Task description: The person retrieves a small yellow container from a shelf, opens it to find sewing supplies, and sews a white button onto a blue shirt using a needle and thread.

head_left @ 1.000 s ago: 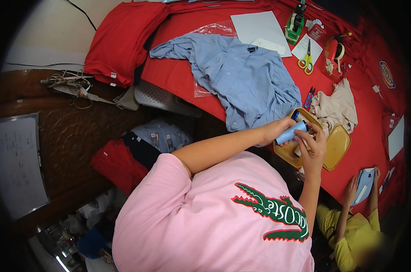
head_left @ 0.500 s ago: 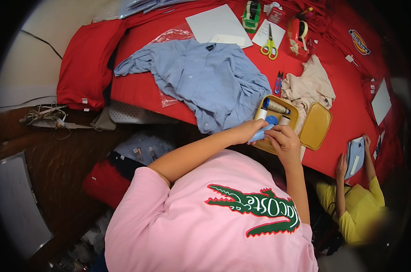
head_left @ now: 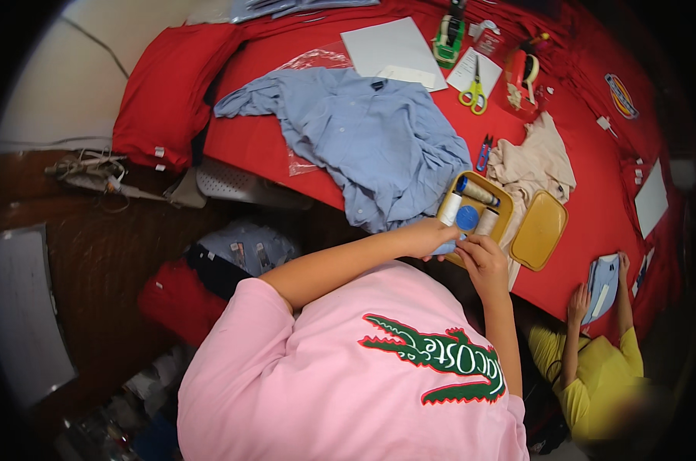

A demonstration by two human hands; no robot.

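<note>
Close to the table's near edge, my left hand (head_left: 426, 237) is closed around a small fold of light blue cloth (head_left: 445, 247). My right hand (head_left: 482, 257) pinches the same cloth at its right side, its fingertips close together; anything finer between them is too small to make out. Whether this cloth belongs to the light blue shirt (head_left: 363, 138) spread just beyond is hidden by my left hand. Right behind both hands lies an open yellow box (head_left: 508, 230) holding several thread spools (head_left: 482, 192) and a round blue thing (head_left: 467, 217). Its yellow lid (head_left: 539, 230) rests to the right.
Beige cloth (head_left: 544, 157), blue thread snips (head_left: 485, 152), yellow-handled scissors (head_left: 474, 96) and tape dispensers (head_left: 522, 77) lie on the red-covered table (head_left: 594, 207). Folded red garments (head_left: 171, 92) hang over the left edge. At right, another person's hands (head_left: 578, 303) hold a folded blue garment (head_left: 603, 284).
The view has shifted slightly, moving the table right and down in the picture. My hands have drawn a little toward me, uncovering more of the box's spools. Both still hold the cloth.
</note>
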